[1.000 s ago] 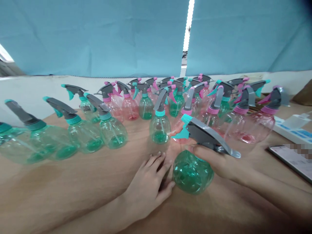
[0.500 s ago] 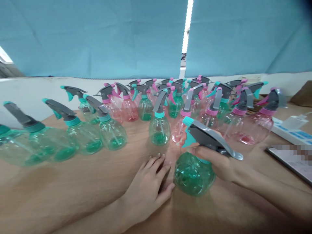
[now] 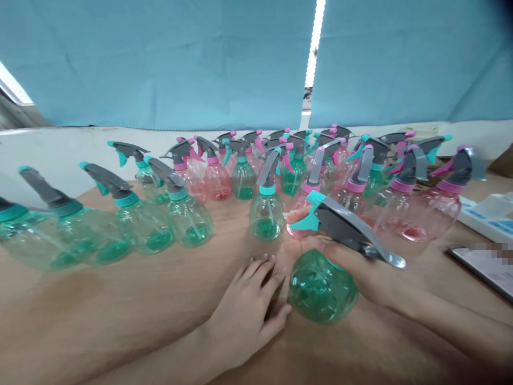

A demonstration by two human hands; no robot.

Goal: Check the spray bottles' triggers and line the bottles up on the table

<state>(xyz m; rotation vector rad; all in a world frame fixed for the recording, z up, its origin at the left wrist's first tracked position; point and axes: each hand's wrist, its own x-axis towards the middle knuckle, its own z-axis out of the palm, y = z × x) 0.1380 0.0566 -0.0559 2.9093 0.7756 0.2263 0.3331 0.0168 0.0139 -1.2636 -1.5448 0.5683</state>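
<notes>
My right hand (image 3: 356,267) is wrapped around the neck of a green spray bottle (image 3: 323,291) with a grey head. The bottle leans, its turquoise nozzle (image 3: 316,199) directed to the upper left. Fingertips of that hand show just beyond the turquoise trigger (image 3: 305,222), which stands out from the head. Flat on the table, fingers slightly spread, lies my left hand (image 3: 250,307), holding nothing. Its thumb is close to the held bottle's base. Another green spray bottle (image 3: 266,214) stands upright beyond my left fingertips.
Several green spray bottles (image 3: 190,222) line the left side. Pink ones (image 3: 430,214) and more green ones crowd the back and right of the wooden table (image 3: 132,315). A phone (image 3: 483,270) and a white power strip (image 3: 487,216) lie at the right. Blue cloth (image 3: 180,64) hangs behind.
The trigger of the held bottle has swung outward, and my right fingers have straightened away from it. My left hand stays flat. The whole view has shifted slightly.
</notes>
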